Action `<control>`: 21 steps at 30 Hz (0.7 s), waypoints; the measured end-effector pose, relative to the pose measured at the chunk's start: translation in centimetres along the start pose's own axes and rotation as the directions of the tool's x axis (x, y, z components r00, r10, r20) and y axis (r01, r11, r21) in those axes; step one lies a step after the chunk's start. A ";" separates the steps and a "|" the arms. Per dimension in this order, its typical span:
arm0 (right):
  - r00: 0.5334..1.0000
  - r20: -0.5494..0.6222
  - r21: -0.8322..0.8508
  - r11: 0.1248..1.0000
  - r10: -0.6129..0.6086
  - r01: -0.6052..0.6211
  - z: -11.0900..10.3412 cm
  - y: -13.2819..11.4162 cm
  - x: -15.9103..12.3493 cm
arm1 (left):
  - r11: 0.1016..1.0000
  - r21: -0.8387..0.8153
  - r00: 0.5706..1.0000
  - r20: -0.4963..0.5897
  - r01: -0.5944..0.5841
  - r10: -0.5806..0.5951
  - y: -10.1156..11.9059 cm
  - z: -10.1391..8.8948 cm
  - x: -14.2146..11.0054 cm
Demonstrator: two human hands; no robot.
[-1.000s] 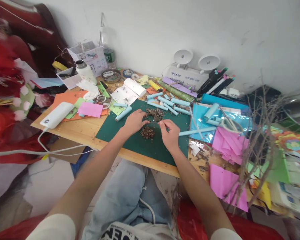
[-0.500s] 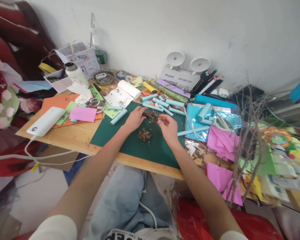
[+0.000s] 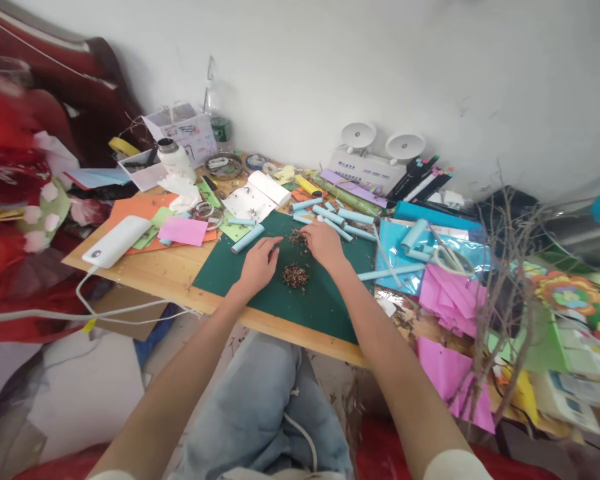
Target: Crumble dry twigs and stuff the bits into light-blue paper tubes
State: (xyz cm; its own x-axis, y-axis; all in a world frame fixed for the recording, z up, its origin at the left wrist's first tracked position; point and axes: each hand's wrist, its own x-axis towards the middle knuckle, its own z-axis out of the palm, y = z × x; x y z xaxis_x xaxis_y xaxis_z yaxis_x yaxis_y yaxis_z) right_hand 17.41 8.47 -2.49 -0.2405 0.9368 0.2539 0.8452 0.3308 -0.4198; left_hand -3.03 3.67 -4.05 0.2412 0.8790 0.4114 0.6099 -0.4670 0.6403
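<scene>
Two heaps of small brown dried twig-like bits lie on a dark green cutting mat (image 3: 270, 300). My right hand (image 3: 325, 244) reaches over the far heap (image 3: 297, 237) and covers part of it. Its fingers are bent together at the bits, and what they hold is hidden. Left of the near heap (image 3: 295, 275), my left hand (image 3: 260, 265) hovers with its fingers apart and nothing in them. Behind the hands, several light blue paper tubes (image 3: 356, 216) lie across the mat's far edge, and another blue tube (image 3: 248, 239) lies to the left.
A white power bank (image 3: 116, 241) with a cable lies at the table's left. Scissors (image 3: 453, 259), pink paper (image 3: 453, 300) and upright bare branches (image 3: 500, 293) crowd the right. A white bottle (image 3: 176, 162) and a white box (image 3: 367, 170) stand near the wall.
My left hand has drawn back from the far heap toward me and to the left. My right hand has moved left, over that heap. The view has shifted slightly.
</scene>
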 end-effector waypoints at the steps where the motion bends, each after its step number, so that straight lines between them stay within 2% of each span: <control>1: 0.999 -0.043 0.044 0.999 0.000 0.002 0.0 0.2 -0.1 | 1.000 0.009 1.000 -0.006 0.004 -0.003 0.0 -0.1 -0.1; 3: 0.988 -0.151 0.166 0.986 0.040 -0.015 -0.1 0.5 -0.5 | 1.000 0.023 1.000 -0.017 -0.001 0.001 0.1 -0.2 -0.1; 6: 0.940 -0.268 0.351 0.930 0.210 -0.108 -0.3 0.6 -1.5 | 1.000 0.028 0.999 -0.033 -0.006 0.006 0.3 0.0 0.1; 8: 0.911 -0.287 0.444 0.884 0.295 -0.147 -0.5 0.6 -2.1 | 1.000 0.023 0.999 -0.035 -0.005 0.006 0.5 0.2 0.0; 13: 0.874 -0.281 0.598 0.784 0.398 -0.165 -0.6 1.1 -2.9 | 1.000 -0.002 0.998 -0.057 -0.017 0.017 0.9 0.3 0.1; 15: 0.829 -0.269 0.697 0.693 0.490 -0.184 -0.5 1.7 -3.2 | 0.999 -0.012 0.997 -0.065 -0.036 0.035 1.1 0.4 0.6; 17: 0.786 -0.222 0.814 0.553 0.577 -0.176 -0.4 2.1 -3.3 | 0.998 -0.036 0.998 -0.036 -0.059 0.058 1.5 0.8 1.5; 19: 0.772 -0.155 0.896 0.417 0.617 -0.153 -0.3 2.2 -3.5 | 0.993 -0.105 0.998 0.017 -0.056 0.058 1.9 1.5 2.6; 21: 0.776 -0.100 0.933 0.330 0.623 -0.145 -0.3 1.9 -3.7 | 0.971 -0.240 0.998 0.060 -0.013 0.029 2.4 2.4 3.5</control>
State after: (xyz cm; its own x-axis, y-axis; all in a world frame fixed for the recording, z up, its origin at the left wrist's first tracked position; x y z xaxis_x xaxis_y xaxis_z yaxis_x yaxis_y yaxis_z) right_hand 20.09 5.57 -3.96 0.3876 0.9215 0.0221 -0.1319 0.0792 -0.9881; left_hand 1.11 5.88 -2.58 0.3034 0.8695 0.3898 0.4080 -0.4883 0.7715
